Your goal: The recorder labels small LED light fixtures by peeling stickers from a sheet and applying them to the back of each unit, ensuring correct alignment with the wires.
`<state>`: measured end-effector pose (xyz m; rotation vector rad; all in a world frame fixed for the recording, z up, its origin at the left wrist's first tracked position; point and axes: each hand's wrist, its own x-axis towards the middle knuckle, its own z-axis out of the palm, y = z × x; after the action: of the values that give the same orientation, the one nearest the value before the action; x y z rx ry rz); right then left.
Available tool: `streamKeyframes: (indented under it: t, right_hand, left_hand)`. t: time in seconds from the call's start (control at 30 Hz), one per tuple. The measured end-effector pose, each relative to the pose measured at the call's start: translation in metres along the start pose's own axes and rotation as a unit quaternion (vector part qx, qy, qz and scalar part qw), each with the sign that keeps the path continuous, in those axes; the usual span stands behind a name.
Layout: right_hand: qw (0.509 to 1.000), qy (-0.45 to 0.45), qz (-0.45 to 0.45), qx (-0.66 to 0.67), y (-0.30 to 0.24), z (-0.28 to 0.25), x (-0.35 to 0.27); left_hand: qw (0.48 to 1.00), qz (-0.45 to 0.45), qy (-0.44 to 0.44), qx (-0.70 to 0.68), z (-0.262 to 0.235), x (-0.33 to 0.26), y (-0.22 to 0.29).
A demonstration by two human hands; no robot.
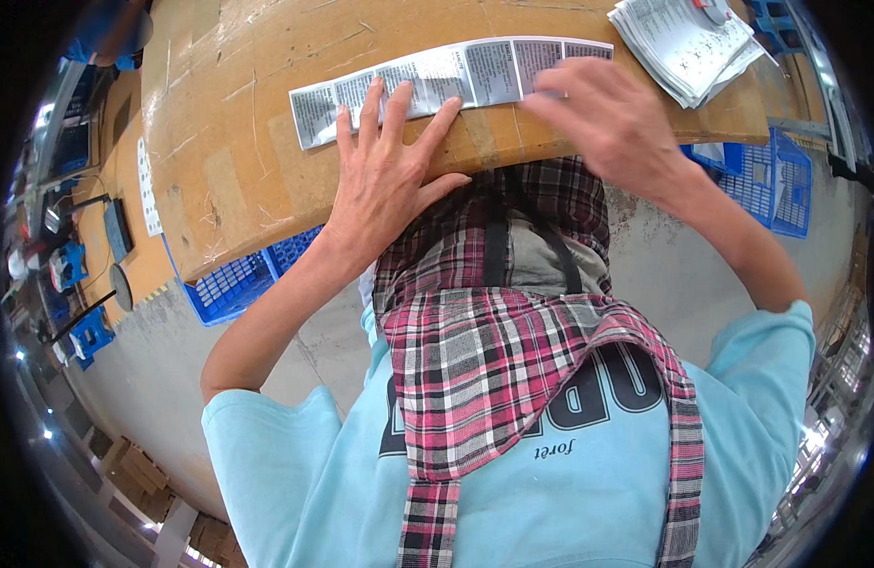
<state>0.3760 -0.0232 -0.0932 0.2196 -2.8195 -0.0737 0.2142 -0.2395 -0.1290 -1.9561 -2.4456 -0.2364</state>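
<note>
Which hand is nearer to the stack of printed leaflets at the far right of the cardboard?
Right. The right hand lies just beside the stack of leaflets; the left hand is farther away.

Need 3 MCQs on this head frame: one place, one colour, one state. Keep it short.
1. Where does the strip of grey-and-white printed labels lie?
A. on the brown cardboard sheet
B. in the blue plastic crate
C. on the concrete floor

2. What colour is the slatted plastic crate under the cardboard's near edge?
A. red
B. blue
C. green

3. How is the left hand posed?
A. closed in a fist
B. pinching a pen
C. flat, fingers spread

Answers:
1 A: the strip runs across the brown cardboard sheet, with both hands on it.
2 B: blue slats show below the cardboard edge.
3 C: the palm presses down with its fingers splayed over the strip's lower edge, while the right hand covers the strip's right part.
</note>
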Motion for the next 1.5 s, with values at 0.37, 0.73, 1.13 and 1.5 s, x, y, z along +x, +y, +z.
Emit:
streamKeyframes:
  t: [0.37,0.73,1.13,1.5]
  right_hand:
    - [0.997,-0.02,-0.048,0.051,-0.012,0.021,0.015]
    - [0.998,-0.037,-0.024,0.044,-0.012,0.034,0.007]
    - [0.988,-0.004,-0.016,0.15,-0.013,0.027,0.033]
    - [0.997,0.027,-0.008,0.078,-0.012,0.047,0.041]
  left_hand:
    - [1.0,0.021,0.011,-0.009,0.001,-0.004,-0.006]
    - [0.999,-0.043,-0.008,-0.001,-0.017,-0.068,-0.07]
    - [0.98,0.001,0.197,-0.023,-0.073,-0.057,-0.071]
    - [0.965,0.239,0.108,0.013,-0.015,0.042,-0.059]
